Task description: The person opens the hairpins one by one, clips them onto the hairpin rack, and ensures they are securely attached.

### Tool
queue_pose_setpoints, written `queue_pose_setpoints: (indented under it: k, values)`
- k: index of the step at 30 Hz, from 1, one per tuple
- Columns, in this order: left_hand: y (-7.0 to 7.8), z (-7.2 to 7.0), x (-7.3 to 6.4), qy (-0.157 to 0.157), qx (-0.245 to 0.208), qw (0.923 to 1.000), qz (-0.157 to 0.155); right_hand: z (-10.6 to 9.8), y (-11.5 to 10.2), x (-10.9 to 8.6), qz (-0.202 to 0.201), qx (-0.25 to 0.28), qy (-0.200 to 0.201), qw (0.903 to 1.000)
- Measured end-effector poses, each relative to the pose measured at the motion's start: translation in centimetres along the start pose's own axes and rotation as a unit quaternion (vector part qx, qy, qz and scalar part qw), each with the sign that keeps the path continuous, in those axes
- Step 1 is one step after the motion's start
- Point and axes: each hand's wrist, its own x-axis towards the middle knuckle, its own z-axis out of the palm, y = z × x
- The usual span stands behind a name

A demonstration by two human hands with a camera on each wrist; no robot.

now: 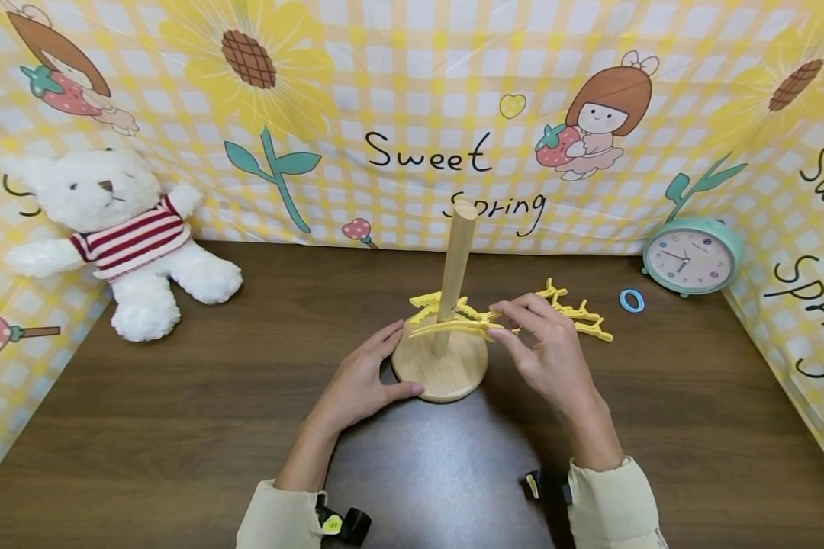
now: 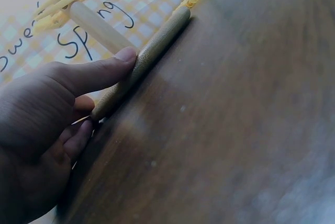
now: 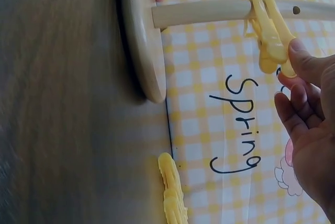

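A wooden stand with an upright post [image 1: 457, 252] rises from a round base [image 1: 442, 381]. My left hand [image 1: 357, 381] grips the left side of that base, thumb [image 2: 107, 69] on the near rim and fingers farther round. Around the lower post are yellow hair clips with toothed arms. My right hand [image 1: 549, 354] pinches the handle end of a yellow hair clip [image 3: 269, 35] between thumb and fingertips. Its long arms cross the post and point left. In the right wrist view the handles overlap one another, so I cannot tell how many clips are there.
Several more yellow hair clips [image 1: 593, 331] lie on the table behind my right hand. Farther right are a blue ring [image 1: 622, 298] and a mint alarm clock [image 1: 690, 255]. A white teddy bear [image 1: 137, 244] sits back left. A checked cloth [image 1: 398, 91] hangs behind the table [image 1: 178, 427].
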Motion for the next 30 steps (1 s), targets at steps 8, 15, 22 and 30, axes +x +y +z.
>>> queue_pose_setpoints:
  k: [8, 15, 22, 30]
  values:
    - [0.03, 0.04, 0.00, 0.003, -0.002, 1.0000, 0.003, -0.22, 0.18, -0.06, 0.006, -0.004, -0.003, 1.0000]
    - [0.11, 0.05, 0.04, 0.001, -0.006, 1.0000, -0.002, 0.22, 0.35, -0.01, 0.006, -0.003, 0.010, 0.9999]
    - [0.01, 0.12, 0.15, -0.002, -0.005, 1.0000, -0.002, 0.45, 0.06, 0.11, 0.007, -0.004, 0.015, 0.9999]
    - [-0.01, 0.09, 0.12, -0.003, -0.007, 1.0000, -0.006, 0.52, -0.31, 0.25, 0.014, -0.009, -0.004, 0.9998]
